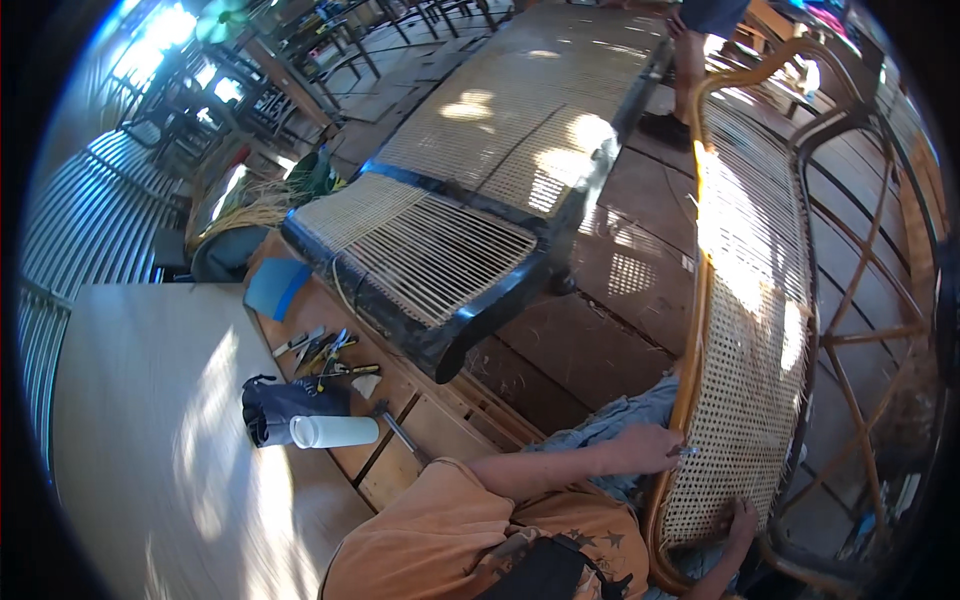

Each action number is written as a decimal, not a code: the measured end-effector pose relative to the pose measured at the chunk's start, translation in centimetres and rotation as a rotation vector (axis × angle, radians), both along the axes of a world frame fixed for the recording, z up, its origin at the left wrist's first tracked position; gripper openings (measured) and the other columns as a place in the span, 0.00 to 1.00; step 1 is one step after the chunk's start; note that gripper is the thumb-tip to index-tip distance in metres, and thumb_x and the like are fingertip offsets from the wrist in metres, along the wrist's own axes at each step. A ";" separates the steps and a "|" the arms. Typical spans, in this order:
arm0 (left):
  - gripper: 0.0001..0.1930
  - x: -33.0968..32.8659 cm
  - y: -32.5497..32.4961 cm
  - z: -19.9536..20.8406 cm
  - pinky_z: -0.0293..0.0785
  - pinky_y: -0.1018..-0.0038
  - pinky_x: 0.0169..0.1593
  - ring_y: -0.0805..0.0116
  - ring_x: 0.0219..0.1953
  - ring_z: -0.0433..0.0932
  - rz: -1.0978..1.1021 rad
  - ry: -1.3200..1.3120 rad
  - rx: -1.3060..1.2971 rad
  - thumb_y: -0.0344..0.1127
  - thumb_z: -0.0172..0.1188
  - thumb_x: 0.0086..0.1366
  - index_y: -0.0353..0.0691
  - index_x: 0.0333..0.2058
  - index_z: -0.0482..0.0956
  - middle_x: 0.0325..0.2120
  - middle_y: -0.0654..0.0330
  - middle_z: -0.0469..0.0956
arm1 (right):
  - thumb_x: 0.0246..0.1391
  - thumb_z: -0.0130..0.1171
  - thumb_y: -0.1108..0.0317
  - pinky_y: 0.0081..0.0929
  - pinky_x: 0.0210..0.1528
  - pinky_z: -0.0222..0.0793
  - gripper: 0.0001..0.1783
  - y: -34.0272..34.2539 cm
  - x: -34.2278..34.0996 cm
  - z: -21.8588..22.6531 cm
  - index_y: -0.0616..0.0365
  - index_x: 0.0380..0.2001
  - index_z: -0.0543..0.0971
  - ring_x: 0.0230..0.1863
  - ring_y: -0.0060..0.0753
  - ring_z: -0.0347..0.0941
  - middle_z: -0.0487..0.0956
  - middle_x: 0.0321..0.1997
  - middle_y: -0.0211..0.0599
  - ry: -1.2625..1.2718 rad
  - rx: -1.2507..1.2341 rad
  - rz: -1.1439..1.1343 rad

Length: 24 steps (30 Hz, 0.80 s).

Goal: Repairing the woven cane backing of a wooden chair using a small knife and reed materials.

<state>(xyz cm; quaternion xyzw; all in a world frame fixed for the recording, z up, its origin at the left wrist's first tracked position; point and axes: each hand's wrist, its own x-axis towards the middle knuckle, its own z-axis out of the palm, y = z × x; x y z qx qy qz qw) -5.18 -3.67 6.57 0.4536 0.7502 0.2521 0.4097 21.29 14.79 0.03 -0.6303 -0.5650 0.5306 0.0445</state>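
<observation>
My left hand [648,448] reaches across from my orange sleeve and is closed on a small tool with a metal tip [689,451], whose kind I cannot make out. The tip points at the woven cane panel [745,400] beside the rounded wooden frame [704,300]. Lower down, my right hand [741,522] lies against the same weave, its fingers partly bent and touching the cane. Open hexagonal mesh covers the panel's near part, while mostly parallel strands show toward its far end. Loose cane ends stick out along the edge.
A dark-framed cane bench [430,320] stands ahead. On the wooden surface at left lie a hammer [402,432], several hand tools [325,350], a white bottle [335,431] and a dark pouch [290,405]. Another person's leg [688,75] shows at the far right.
</observation>
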 end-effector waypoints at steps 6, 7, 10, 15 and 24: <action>0.19 0.0 -0.5 -1.6 0.71 0.59 0.33 0.51 0.29 0.77 0.011 0.016 0.049 0.52 0.55 0.58 0.38 0.31 0.73 0.23 0.52 0.77 | 0.58 0.50 0.65 0.21 0.12 0.56 0.11 0.4 1.5 -2.8 0.54 0.23 0.68 0.10 0.21 0.59 0.66 0.14 0.27 0.131 -0.001 -0.090; 0.20 -0.2 -0.4 -1.4 0.71 0.59 0.33 0.51 0.29 0.77 0.004 -0.002 0.070 0.52 0.54 0.59 0.38 0.31 0.73 0.23 0.51 0.77 | 0.57 0.51 0.64 0.20 0.13 0.56 0.11 0.7 2.0 -3.4 0.53 0.22 0.68 0.10 0.20 0.59 0.66 0.14 0.26 0.149 0.019 -0.078; 0.18 -0.9 -1.8 0.0 0.70 0.60 0.33 0.54 0.28 0.77 0.171 -0.176 0.114 0.50 0.54 0.60 0.37 0.33 0.74 0.25 0.52 0.77 | 0.59 0.50 0.65 0.22 0.10 0.55 0.12 0.9 2.6 -4.3 0.55 0.22 0.66 0.08 0.22 0.57 0.65 0.13 0.29 0.185 0.070 -0.093; 0.12 -5.0 -5.6 -2.7 0.70 0.72 0.24 0.70 0.21 0.74 0.884 -0.666 0.319 0.40 0.50 0.63 0.38 0.32 0.74 0.23 0.61 0.71 | 0.58 0.50 0.64 0.20 0.07 0.52 0.09 1.4 3.4 -5.0 0.52 0.25 0.67 0.09 0.20 0.58 0.64 0.13 0.25 0.128 0.048 -0.125; 0.14 -11.9 -16.0 -1.9 0.68 0.71 0.23 0.75 0.15 0.63 1.833 -0.835 0.784 0.49 0.54 0.63 0.44 0.35 0.70 0.29 0.65 0.72 | 0.55 0.58 0.57 0.35 0.33 0.62 0.26 -0.7 -0.1 1.1 0.53 0.55 0.68 0.33 0.29 0.60 0.69 0.40 0.35 -0.082 -0.053 -0.172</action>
